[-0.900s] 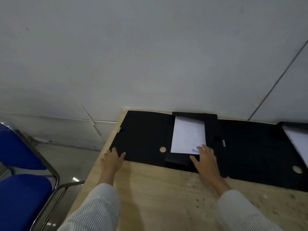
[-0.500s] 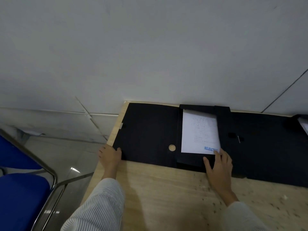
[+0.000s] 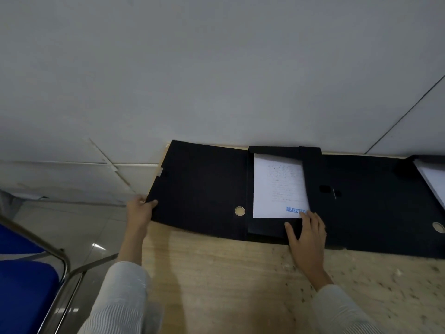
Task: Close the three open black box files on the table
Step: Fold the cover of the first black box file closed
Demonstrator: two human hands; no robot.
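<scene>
An open black box file (image 3: 199,189) lies flat at the table's far left, its lid spread leftward. A white sheet (image 3: 277,186) stamped "REJECTED" in blue rests in its tray. My left hand (image 3: 139,212) grips the lid's near-left corner, thumb on top. My right hand (image 3: 305,235) lies flat on the tray's front edge, fingertips touching the sheet's lower right corner. A second open black box file (image 3: 375,213) stretches to the right, with more white paper (image 3: 433,182) at the frame's edge.
The wooden table (image 3: 240,273) butts against a grey wall (image 3: 216,68). A blue chair with a metal frame (image 3: 29,273) stands on the tiled floor left of the table. A round brass-coloured ring (image 3: 239,210) marks the lid.
My left hand has slid from resting on the lid's front edge to gripping its left corner. My right hand shifted slightly right along the tray's front. The view moved closer.
</scene>
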